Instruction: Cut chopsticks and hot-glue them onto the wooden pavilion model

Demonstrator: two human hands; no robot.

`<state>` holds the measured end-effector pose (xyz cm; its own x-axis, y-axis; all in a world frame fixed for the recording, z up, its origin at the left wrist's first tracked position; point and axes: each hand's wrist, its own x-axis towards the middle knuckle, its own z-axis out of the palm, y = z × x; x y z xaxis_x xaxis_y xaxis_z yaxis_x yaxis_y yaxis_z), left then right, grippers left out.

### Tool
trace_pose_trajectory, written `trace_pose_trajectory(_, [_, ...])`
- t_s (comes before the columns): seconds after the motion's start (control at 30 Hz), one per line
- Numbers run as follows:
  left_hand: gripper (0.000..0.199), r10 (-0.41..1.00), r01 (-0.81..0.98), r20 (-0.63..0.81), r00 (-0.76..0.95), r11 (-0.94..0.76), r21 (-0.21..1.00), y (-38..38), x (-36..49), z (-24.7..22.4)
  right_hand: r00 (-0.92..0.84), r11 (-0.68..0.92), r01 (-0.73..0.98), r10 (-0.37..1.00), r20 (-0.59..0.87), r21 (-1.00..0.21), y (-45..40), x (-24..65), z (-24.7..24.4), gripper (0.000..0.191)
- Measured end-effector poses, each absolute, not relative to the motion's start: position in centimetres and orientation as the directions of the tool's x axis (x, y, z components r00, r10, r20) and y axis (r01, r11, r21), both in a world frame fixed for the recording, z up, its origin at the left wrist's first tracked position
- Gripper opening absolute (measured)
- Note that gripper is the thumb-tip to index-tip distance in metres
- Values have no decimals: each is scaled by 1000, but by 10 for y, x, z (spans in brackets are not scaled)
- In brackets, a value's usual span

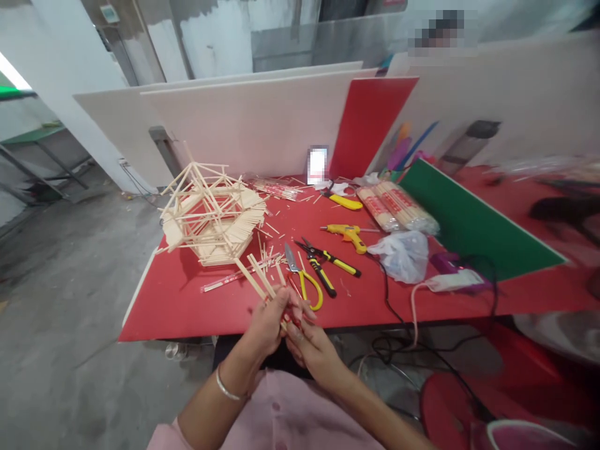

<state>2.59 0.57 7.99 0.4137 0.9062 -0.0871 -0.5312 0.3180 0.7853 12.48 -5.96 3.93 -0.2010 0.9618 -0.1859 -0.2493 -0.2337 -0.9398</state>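
Note:
Several pale wooden sticks (pixel 250 279) with a red wrapper low on them are gripped in my left hand (pixel 272 319), which wears a bangle at the wrist. Close against it, my right hand (pixel 307 340) has its fingers curled at the lower ends of the sticks and wrapper. Just beyond my hands lie yellow-handled scissors (pixel 304 281), and two black-and-yellow pliers (pixel 328 259) rest to their right. A round openwork stick structure (pixel 210 219) stands at the table's left. Loose stick pieces (pixel 269 269) are scattered between it and the scissors.
On the red table (pixel 187 312) are a yellow glue gun (pixel 347 234), a yellow-handled cutter (pixel 344 201), stick packs (pixel 398 209), a plastic bag (pixel 405 256) and a lit phone (pixel 317 165). Green board (pixel 478 225) and cables lie right. A red stool (pixel 450 406) stands below.

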Motion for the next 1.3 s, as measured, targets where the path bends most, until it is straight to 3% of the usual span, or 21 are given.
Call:
trace_pose_trajectory(0.17, [46, 864, -380, -139, 484, 350, 856, -1, 25, 68, -210, -223, -191, 961, -182, -956, -60, 131, 39, 49])
trace_pose_trajectory(0.23, [47, 840, -363, -168, 516, 392, 845, 4, 15, 67, -347, -172, -38, 926, -149, -984, -53, 150, 46, 45])
trace_pose_trajectory(0.3, [47, 836, -351, -175, 520, 396, 849, 11, 5, 68, -497, -15, 153, 863, -90, -988, -43, 176, 60, 32])
trace_pose_trajectory(0.33, [48, 835, -324, -179, 519, 387, 863, 14, 1, 70, -469, 54, 226, 881, -60, -973, -37, 188, 68, 30])
trace_pose_trajectory(0.4, [47, 804, -211, -208, 556, 379, 901, 18, -2, 72, -246, 76, 275, 969, 6, -958, -27, 203, 82, 35])
trace_pose_trajectory(0.47, [47, 740, -100, -221, 636, 362, 927, 18, 0, 70, -124, 42, 224, 992, 14, -974, -19, 201, 90, 48])
trace_pose_trajectory(0.57, [50, 640, -35, -246, 727, 393, 919, 10, 8, 60, -130, -55, 111, 989, -69, -992, -9, 179, 92, 55])
trace_pose_trajectory(0.7, [49, 528, 15, -304, 793, 481, 876, -1, 2, 44, 174, 88, -97, 982, 70, -991, 7, 177, 102, 51])
trace_pose_trajectory(0.83, [51, 646, -5, -335, 686, 465, 886, 3, -16, 46, 405, 244, -263, 906, 123, -934, 16, 222, 126, 41])
trace_pose_trajectory(0.9, [52, 716, -43, -308, 627, 426, 904, 8, -19, 53, 458, 314, -262, 873, 168, -913, 12, 236, 131, 39])
trace_pose_trajectory(0.97, [53, 685, -18, -300, 664, 416, 909, 11, -16, 61, 375, 258, -154, 908, 185, -954, 4, 232, 125, 37])
trace_pose_trajectory(1.07, [55, 487, 112, -349, 801, 450, 886, 9, -3, 65, -63, -13, 45, 998, -16, -999, -8, 197, 105, 34])
trace_pose_trajectory(1.13, [56, 348, 182, -379, 858, 483, 856, 5, 4, 61, -239, -71, 12, 968, -72, -997, -13, 170, 92, 40])
trace_pose_trajectory(1.2, [55, 280, 179, -373, 885, 533, 827, 2, 8, 56, -267, -107, -72, 960, -85, -992, -16, 151, 83, 48])
trace_pose_trajectory(1.3, [53, 306, 124, -347, 887, 565, 816, 0, 5, 58, -117, -31, -124, 993, -16, -992, -16, 141, 81, 51])
